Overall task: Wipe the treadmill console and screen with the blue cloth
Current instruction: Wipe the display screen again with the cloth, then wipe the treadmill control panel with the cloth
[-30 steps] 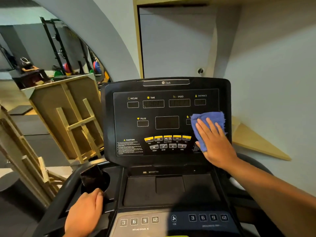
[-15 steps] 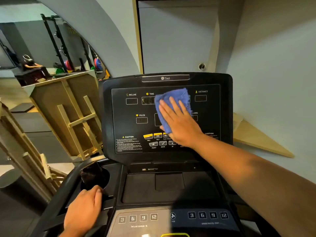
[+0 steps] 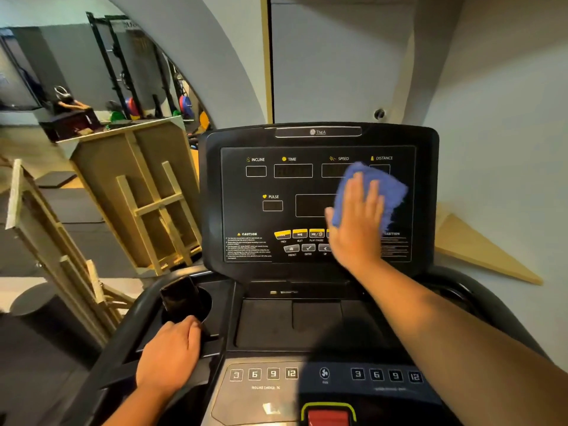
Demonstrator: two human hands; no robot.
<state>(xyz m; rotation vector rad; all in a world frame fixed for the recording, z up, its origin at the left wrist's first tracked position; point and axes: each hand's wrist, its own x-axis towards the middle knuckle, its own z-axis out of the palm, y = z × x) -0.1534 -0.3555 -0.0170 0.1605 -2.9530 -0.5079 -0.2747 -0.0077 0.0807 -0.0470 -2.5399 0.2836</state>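
The black treadmill console stands upright in front of me, its dark screen panel showing INCLINE, TIME, SPEED and DISTANCE labels. My right hand lies flat with straight fingers on the blue cloth, pressing it against the right half of the panel, below SPEED and DISTANCE. The cloth and hand cover some buttons and part of the centre window. My left hand rests curled over the left handrail beside the cup holder.
A dark phone stands in the left cup holder. Below the panel are a tray recess, speed and incline keys and a red safety key. Wooden frames lean at left; a wall is close on the right.
My right hand has swept the cloth across the panel: from the right edge to the upper centre, then back toward the right under SPEED. The left hand has stayed on the handrail.
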